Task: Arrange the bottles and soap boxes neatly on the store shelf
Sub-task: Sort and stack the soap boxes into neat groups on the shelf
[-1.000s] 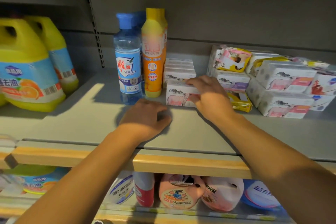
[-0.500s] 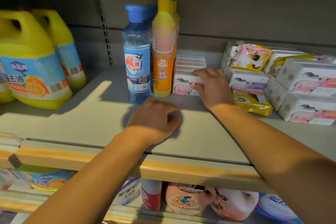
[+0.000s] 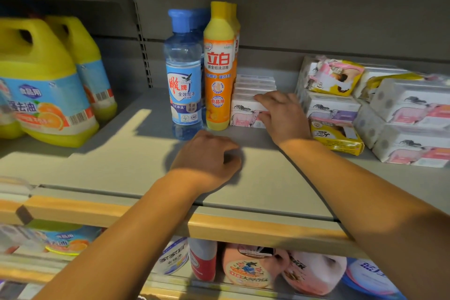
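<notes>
Standing at the far left of the frame, two large yellow jugs (image 3: 46,85) with blue-and-orange labels sit one behind the other on the grey shelf (image 3: 102,161). Toward the centre, a clear blue bottle (image 3: 183,75) with a blue cap stands upright, touching an orange-and-yellow bottle (image 3: 219,68) on its right; each has a matching bottle hidden close behind it. In front of them, at mid-frame, the left hand (image 3: 209,158) rests knuckles-up on the bare shelf, its fingers loosely curled under and holding nothing. Just right of the orange bottle, a row of white soap boxes (image 3: 246,107) printed with a pink sheep runs back toward the rear wall, the front box touching the bottle's base. The right hand (image 3: 282,117) lies on that front box, fingers spread over its top edge and thumb against its face, covering its right end. Further right, more white sheep-print boxes (image 3: 333,107) are stacked, with a yellow-and-pink packet (image 3: 336,78) lying askew on top and a yellow box (image 3: 338,136) at the bottom, just beside the right wrist. At the far right, bigger white packs (image 3: 411,124) are piled at an angle. Along the bottom of the frame, below the wooden shelf edge (image 3: 243,229), rounded refill pouches (image 3: 248,268) show between the forearms.
</notes>
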